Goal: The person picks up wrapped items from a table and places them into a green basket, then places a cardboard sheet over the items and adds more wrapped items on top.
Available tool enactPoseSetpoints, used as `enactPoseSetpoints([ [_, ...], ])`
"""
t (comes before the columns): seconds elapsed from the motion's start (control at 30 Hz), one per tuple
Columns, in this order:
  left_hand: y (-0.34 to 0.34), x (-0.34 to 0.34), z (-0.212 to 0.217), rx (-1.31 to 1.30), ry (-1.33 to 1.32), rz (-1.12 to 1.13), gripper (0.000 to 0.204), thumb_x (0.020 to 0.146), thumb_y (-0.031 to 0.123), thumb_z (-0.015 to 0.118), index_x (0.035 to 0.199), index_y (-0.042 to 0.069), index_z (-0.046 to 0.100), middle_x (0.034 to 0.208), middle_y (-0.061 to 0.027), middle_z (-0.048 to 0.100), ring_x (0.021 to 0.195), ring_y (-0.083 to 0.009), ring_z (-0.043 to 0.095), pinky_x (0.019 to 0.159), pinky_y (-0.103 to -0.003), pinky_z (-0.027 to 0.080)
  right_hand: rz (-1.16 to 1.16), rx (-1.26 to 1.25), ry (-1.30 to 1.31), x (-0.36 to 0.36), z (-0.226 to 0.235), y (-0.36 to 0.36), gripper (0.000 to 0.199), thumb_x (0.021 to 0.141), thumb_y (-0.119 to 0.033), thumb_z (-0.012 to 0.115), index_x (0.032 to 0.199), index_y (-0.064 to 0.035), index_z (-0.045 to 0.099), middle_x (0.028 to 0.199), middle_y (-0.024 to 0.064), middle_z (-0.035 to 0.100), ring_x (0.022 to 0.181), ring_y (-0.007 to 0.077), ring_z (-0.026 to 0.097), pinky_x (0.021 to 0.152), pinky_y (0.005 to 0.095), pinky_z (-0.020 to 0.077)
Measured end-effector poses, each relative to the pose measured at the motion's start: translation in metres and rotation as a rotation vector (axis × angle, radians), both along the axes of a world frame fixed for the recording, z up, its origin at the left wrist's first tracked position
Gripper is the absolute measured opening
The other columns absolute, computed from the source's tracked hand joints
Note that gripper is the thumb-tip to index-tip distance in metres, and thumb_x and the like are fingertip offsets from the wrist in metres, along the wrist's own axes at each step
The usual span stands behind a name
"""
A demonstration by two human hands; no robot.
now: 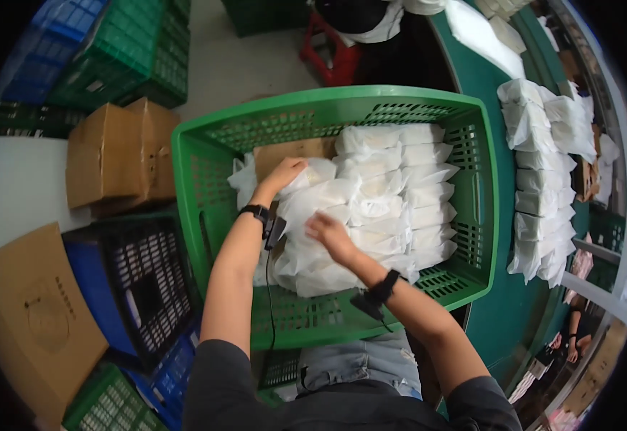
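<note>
Rows of white plastic-wrapped packets (374, 187) lie inside a large green crate (335, 97) in front of me. My left hand (283, 174) rests at the left side of the pile, its fingers stretched over the end of one white packet (315, 172). Over the nearer packets is my right hand (332, 238), slightly blurred, with its fingers apart and nothing held in them. Whether its fingertips touch the plastic, I cannot tell. A brown cardboard piece (274, 154) shows beside the packets, partly hidden by my left hand.
More wrapped packets (543, 187) are stacked on the green table (496, 316) to the right. At left stand cardboard boxes (105, 158), a blue and black crate (137, 287) and stacked green crates (108, 54). A red stool (328, 54) is beyond the crate.
</note>
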State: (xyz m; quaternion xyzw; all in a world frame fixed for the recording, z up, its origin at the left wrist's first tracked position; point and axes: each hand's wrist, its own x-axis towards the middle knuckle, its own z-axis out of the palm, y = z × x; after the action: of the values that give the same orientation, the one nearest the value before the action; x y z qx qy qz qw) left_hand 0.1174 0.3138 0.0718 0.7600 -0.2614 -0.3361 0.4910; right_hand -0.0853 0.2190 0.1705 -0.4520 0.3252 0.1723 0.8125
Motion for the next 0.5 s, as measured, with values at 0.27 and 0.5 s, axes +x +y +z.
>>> enactPoseSetpoints([
  [0.27, -0.037, -0.002, -0.010, 0.009, 0.035, 0.093, 0.030, 0.091, 0.023, 0.054, 0.100, -0.005, 0.061, 0.084, -0.0051, 0.065, 0.081, -0.0117, 0.055, 0.074, -0.029, 0.045, 0.083, 0.032, -0.036, -0.105, 0.169, -0.116, 0.042, 0.093, -0.014, 0.053, 0.128, 0.0053, 0.042, 0.122, 0.0159, 0.055, 0.108, 0.0192, 0.056, 0.094, 0.0309, 0.0453],
  [0.5, -0.050, -0.037, 0.007, 0.022, -0.219, 0.697, 0.044, 0.086, 0.024, 0.063, 0.117, -0.005, 0.054, 0.115, -0.0165, 0.059, 0.106, -0.0272, 0.056, 0.095, -0.036, 0.040, 0.020, -1.010, 0.041, -0.208, 0.246, -0.271, 0.037, 0.087, -0.013, 0.059, 0.121, -0.0004, 0.051, 0.112, 0.0116, 0.060, 0.103, 0.0200, 0.058, 0.091, 0.0319, 0.0450],
])
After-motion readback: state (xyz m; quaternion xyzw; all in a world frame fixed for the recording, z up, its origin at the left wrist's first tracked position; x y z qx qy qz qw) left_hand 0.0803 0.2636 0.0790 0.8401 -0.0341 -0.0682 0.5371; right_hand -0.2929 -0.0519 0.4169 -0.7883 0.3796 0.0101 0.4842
